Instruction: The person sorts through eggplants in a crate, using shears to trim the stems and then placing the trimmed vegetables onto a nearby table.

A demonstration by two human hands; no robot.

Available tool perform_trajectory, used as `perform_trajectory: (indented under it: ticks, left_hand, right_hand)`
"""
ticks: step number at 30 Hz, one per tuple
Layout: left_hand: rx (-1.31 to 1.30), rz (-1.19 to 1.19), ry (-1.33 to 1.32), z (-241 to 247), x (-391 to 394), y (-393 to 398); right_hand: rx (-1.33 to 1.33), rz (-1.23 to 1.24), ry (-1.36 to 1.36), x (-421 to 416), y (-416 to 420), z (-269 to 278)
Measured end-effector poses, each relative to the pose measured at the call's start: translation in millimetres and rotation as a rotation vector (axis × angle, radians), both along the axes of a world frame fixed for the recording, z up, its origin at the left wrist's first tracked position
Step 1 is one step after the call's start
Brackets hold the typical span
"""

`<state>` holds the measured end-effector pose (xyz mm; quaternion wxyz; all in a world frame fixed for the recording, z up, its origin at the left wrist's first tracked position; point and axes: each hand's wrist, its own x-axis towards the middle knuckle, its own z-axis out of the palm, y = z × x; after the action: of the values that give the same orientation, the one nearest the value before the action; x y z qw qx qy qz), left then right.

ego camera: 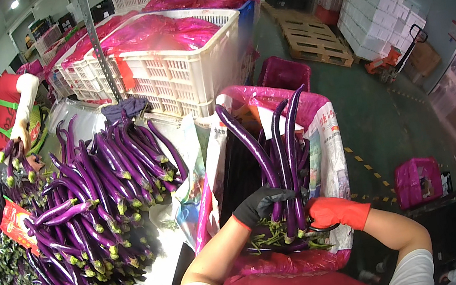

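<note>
Three long purple eggplants (281, 151) stand upright, stems down, in my left hand (265, 203), which wears a dark glove and closes around their lower part. My right hand (334, 211), in a red rubber glove, is at their stem ends and holds a tool with a dark looped handle (324, 229), probably scissors; its blades are hidden. Below both hands lie cut green stems (272, 236) in a crate (329, 124) lined with pink plastic and printed paper. Darker eggplants fill part of that crate. To the left, a large heap of eggplants (110, 177) covers the table.
A co-worker (4, 108) at the left holds several eggplants. White plastic crates (169, 68) with pink liners stand ahead, beside a perforated metal post (97, 46). A pink-lined basket (418, 181), wooden pallets (312, 36) and an orange pallet jack (384, 62) are on the floor at right.
</note>
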<state>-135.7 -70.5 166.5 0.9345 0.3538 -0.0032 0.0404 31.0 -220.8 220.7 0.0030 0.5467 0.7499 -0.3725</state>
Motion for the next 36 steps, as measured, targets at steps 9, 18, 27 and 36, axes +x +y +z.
perform_trajectory:
  ticks: [9, 18, 27, 36]
  left_hand:
    - [-0.005, -0.028, -0.006, -13, 6, -3]
    - [0.839, 0.313, -0.371, -55, 23, 11]
    - [0.626, 0.549, -0.254, 60, -141, 40]
    - [0.285, 0.928, 0.104, 194, -314, 38]
  right_hand:
    - [0.074, -0.051, 0.007, 13, -13, -41]
    - [0.008, -0.064, -0.300, 2, -20, -21]
    - [-0.028, -0.583, 0.010, 4, -22, -59]
    - [-0.109, -0.697, 0.479, -33, 5, -75]
